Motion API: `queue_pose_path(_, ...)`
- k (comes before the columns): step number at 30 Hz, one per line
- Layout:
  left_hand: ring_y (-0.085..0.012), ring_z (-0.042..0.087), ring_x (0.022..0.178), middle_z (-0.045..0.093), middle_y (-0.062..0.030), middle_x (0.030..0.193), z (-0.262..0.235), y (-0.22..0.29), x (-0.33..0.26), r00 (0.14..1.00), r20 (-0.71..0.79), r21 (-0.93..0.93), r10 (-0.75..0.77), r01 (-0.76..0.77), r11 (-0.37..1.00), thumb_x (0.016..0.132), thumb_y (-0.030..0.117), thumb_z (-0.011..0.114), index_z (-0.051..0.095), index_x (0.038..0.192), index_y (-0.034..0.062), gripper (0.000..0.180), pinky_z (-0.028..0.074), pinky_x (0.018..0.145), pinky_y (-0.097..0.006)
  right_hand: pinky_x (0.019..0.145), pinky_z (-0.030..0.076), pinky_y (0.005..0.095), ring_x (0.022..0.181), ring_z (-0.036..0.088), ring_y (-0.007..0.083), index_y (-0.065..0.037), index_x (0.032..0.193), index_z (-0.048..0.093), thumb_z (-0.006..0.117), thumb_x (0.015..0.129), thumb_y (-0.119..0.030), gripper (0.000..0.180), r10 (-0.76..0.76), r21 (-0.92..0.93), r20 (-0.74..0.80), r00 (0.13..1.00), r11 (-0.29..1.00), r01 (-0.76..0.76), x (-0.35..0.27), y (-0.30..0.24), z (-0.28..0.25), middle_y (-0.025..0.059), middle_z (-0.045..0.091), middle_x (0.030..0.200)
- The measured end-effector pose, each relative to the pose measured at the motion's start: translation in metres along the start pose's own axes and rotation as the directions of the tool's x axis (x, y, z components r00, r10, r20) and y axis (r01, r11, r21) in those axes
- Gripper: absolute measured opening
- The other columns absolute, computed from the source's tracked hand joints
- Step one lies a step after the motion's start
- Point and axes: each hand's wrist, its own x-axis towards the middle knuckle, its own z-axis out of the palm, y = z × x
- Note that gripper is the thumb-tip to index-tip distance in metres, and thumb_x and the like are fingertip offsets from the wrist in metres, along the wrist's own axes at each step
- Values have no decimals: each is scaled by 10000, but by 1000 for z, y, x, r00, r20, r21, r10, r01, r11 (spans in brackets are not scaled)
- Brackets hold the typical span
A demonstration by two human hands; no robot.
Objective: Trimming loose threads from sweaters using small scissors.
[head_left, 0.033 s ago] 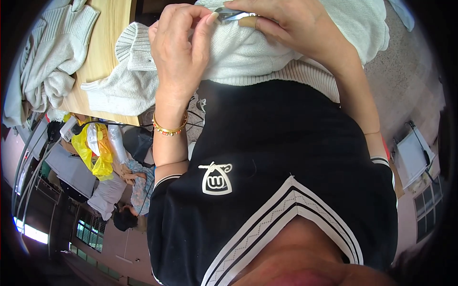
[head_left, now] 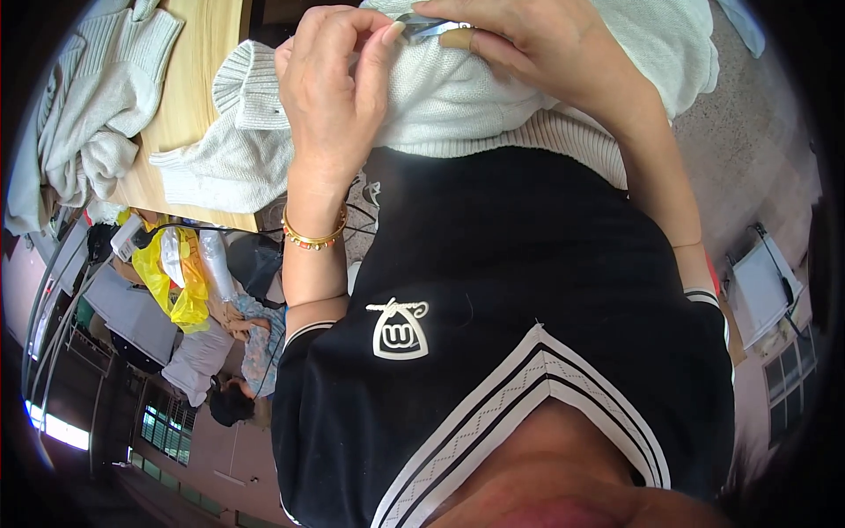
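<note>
A pale grey knitted sweater [head_left: 466, 101] lies across my lap, its ribbed hem toward me and one sleeve [head_left: 229, 158] on the table edge. At the top of the view my left hand [head_left: 330, 84] has thumb and forefinger closed on the knit; what exactly is between the tips is too small to tell. My right hand [head_left: 546, 40] is closed round small metal snips [head_left: 424, 28], whose blades point left, close to my left fingertips. A tan cover [head_left: 458, 40] wraps a right fingertip. The top edge of the view cuts off part of both hands.
At left, another pale knitted garment [head_left: 114, 106] lies on the wooden table [head_left: 198, 79]. Beyond its near edge are a yellow plastic bag [head_left: 180, 282], cables and a seated person [head_left: 255, 343] in a patterned top. A whitish panel [head_left: 761, 286] stands at right.
</note>
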Motion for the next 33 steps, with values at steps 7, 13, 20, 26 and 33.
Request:
queue_pose_path(7, -134, 613, 855, 625, -60, 972, 7, 1, -5, 989, -17, -269, -149, 139, 953, 928, 90, 678, 682, 1036, 21, 128, 499, 751, -254, 619, 499, 350, 745, 610, 269, -66, 1064, 703, 710, 841, -137, 234, -241, 64, -309, 920, 960, 273, -8, 24, 24, 98, 572, 851)
queue_pose_path(13, -137, 638, 909, 663, -74, 1076, -7, -7, -4, 991, 133, -175, -5, 29, 984, 923, 80, 680, 724, 1137, 60, 219, 508, 786, -253, 661, 501, 344, 763, 620, 284, -22, 1081, 691, 719, 858, -153, 260, 42, 146, -123, 991, 989, -24, -17, 14, 9, 124, 596, 882)
queue_pose_path(20, -160, 657, 869, 696, -74, 988, -4, -2, 4, 984, 167, -60, -56, 67, 996, 922, 94, 682, 735, 1069, 31, 168, 501, 762, -252, 685, 507, 350, 787, 629, 293, -18, 1094, 689, 734, 853, -161, 284, 130, 107, -14, 991, 986, -127, -19, 18, 14, 127, 607, 900)
queue_pose_path(26, -162, 659, 861, 698, -87, 962, 5, -14, 1, 995, 85, -96, -55, 63, 993, 940, 92, 660, 726, 1044, 7, 149, 501, 761, -252, 685, 504, 342, 787, 629, 283, -17, 1108, 692, 734, 856, -154, 290, -264, 252, -426, 865, 884, 394, -19, 50, 42, 122, 607, 898)
queue_pose_path(33, -187, 630, 697, 685, -59, 886, 13, -10, 3, 999, -28, -140, -47, 43, 989, 931, 139, 660, 718, 980, 50, 118, 484, 643, -297, 679, 493, 314, 775, 620, 245, 4, 1103, 680, 739, 854, -115, 282, -100, 344, -262, 960, 920, 190, -9, 37, 26, 117, 610, 895)
